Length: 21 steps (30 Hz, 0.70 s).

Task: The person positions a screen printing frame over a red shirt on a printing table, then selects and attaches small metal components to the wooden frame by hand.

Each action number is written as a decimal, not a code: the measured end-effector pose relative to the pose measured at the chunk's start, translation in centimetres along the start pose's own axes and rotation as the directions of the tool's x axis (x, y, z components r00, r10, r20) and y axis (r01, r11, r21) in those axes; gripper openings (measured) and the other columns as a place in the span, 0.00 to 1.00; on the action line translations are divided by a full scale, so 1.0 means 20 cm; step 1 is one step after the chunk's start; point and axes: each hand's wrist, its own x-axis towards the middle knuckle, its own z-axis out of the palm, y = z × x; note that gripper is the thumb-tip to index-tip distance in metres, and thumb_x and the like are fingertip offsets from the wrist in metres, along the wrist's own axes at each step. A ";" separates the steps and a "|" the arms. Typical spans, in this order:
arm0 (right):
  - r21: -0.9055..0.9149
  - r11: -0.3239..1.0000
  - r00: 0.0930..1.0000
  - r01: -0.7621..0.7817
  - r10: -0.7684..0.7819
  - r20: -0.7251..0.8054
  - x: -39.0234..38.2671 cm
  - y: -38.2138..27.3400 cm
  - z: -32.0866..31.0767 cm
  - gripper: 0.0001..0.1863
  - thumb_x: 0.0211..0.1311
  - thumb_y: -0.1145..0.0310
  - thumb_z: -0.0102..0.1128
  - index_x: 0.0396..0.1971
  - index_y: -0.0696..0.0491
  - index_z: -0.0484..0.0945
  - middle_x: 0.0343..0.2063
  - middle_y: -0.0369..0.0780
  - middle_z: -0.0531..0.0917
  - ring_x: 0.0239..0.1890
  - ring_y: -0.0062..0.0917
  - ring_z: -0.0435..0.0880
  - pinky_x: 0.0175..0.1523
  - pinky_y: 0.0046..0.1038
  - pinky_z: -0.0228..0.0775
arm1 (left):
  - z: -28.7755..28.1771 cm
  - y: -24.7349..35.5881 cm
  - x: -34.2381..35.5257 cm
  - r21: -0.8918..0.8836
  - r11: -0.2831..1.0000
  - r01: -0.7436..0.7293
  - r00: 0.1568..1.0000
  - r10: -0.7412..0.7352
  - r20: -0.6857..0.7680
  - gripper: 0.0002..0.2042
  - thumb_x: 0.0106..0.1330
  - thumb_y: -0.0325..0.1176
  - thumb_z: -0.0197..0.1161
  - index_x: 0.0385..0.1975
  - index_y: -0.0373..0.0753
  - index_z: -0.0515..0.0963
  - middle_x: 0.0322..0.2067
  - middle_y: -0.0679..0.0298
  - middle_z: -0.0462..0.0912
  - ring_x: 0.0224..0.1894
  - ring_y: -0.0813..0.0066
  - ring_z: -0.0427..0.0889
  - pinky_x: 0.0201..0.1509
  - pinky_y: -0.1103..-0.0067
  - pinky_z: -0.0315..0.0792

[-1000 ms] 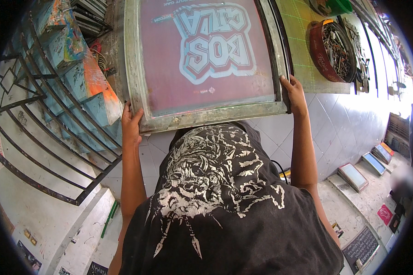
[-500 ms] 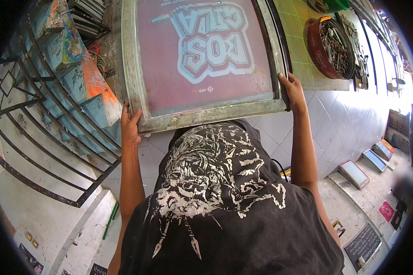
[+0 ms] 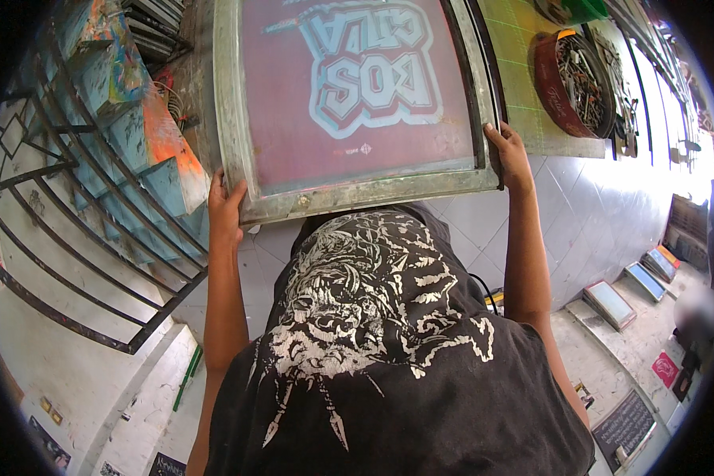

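A large screen-printing frame (image 3: 373,188) with a worn grey border lies across the upper middle of the view. Its reddish mesh (image 3: 285,151) carries a pale blue block-letter stencil. My left hand (image 3: 227,210) grips the frame's near left corner, thumb on the side rail and fingers around the outer edge. On the opposite side, my right hand (image 3: 512,159) holds the right rail a little above the near corner, thumb on top. The fingers' undersides are hidden. The frame's far end runs out of view.
A green-yellow gridded board (image 3: 520,95) extends right of the frame, bearing a round red tin (image 3: 555,87) full of small metal pieces. Black metal bars (image 3: 111,238) curve along the left, beside paint-stained blue steps (image 3: 127,151). A blurred person (image 3: 696,313) is at the far right.
The frame has shifted very slightly away from me and to the right, with both hands moving along on it. Both grips stay the same.
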 end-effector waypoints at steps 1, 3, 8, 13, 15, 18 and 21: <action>0.004 1.000 1.000 0.000 0.000 0.012 0.00 0.00 0.00 0.13 0.65 0.63 0.58 0.40 0.58 0.76 0.27 0.32 0.80 0.22 0.13 0.76 0.27 0.18 0.68 | 0.00 0.01 0.00 0.001 1.000 -0.004 1.000 0.004 0.012 0.29 0.62 0.26 0.61 0.62 0.31 0.59 0.53 0.56 0.73 0.53 0.71 0.74 0.58 0.77 0.67; 0.016 1.000 1.000 0.003 -0.003 0.022 0.00 0.00 -0.01 0.14 0.65 0.63 0.58 0.41 0.59 0.76 0.27 0.33 0.80 0.23 0.14 0.76 0.28 0.18 0.68 | 0.02 0.02 -0.01 -0.005 1.000 -0.019 1.000 0.019 0.019 0.28 0.62 0.26 0.62 0.62 0.31 0.59 0.52 0.57 0.74 0.52 0.71 0.74 0.57 0.77 0.67; 0.000 1.000 1.000 0.002 -0.002 0.018 0.03 0.04 -0.03 0.16 0.64 0.62 0.59 0.42 0.60 0.76 0.26 0.34 0.80 0.23 0.15 0.77 0.29 0.20 0.69 | 0.01 0.02 -0.01 -0.033 0.999 -0.001 1.000 0.001 0.012 0.28 0.63 0.27 0.63 0.62 0.33 0.59 0.50 0.58 0.76 0.49 0.73 0.76 0.53 0.78 0.70; -0.022 1.000 1.000 0.005 -0.005 0.017 0.03 0.04 -0.04 0.12 0.65 0.63 0.57 0.40 0.58 0.76 0.27 0.32 0.80 0.23 0.13 0.76 0.28 0.18 0.69 | 0.03 0.04 -0.02 -0.027 1.000 -0.005 1.000 0.005 -0.002 0.28 0.63 0.27 0.63 0.62 0.35 0.60 0.48 0.59 0.77 0.48 0.73 0.77 0.51 0.77 0.72; -0.014 1.000 1.000 0.007 -0.007 0.008 0.02 0.03 -0.02 0.12 0.65 0.63 0.57 0.40 0.58 0.76 0.27 0.32 0.80 0.23 0.13 0.76 0.28 0.18 0.69 | 0.02 0.03 -0.01 -0.022 1.000 0.006 1.000 -0.005 0.008 0.28 0.62 0.27 0.63 0.62 0.34 0.60 0.48 0.59 0.77 0.48 0.73 0.77 0.51 0.77 0.71; -0.004 1.000 1.000 0.001 -0.001 0.001 0.01 0.01 0.00 0.12 0.65 0.63 0.57 0.40 0.58 0.76 0.27 0.32 0.80 0.23 0.13 0.76 0.27 0.18 0.68 | 0.01 0.01 -0.01 -0.017 1.000 0.003 1.000 -0.003 -0.011 0.28 0.63 0.28 0.63 0.61 0.33 0.61 0.48 0.60 0.77 0.48 0.73 0.77 0.53 0.77 0.70; -0.036 0.999 1.000 -0.005 0.005 -0.012 0.04 0.03 -0.03 0.14 0.65 0.63 0.57 0.41 0.58 0.76 0.28 0.32 0.80 0.24 0.13 0.75 0.29 0.18 0.66 | 0.01 0.02 0.02 0.019 0.999 0.039 0.999 -0.039 -0.020 0.26 0.63 0.29 0.62 0.60 0.32 0.64 0.49 0.60 0.77 0.48 0.72 0.77 0.54 0.77 0.69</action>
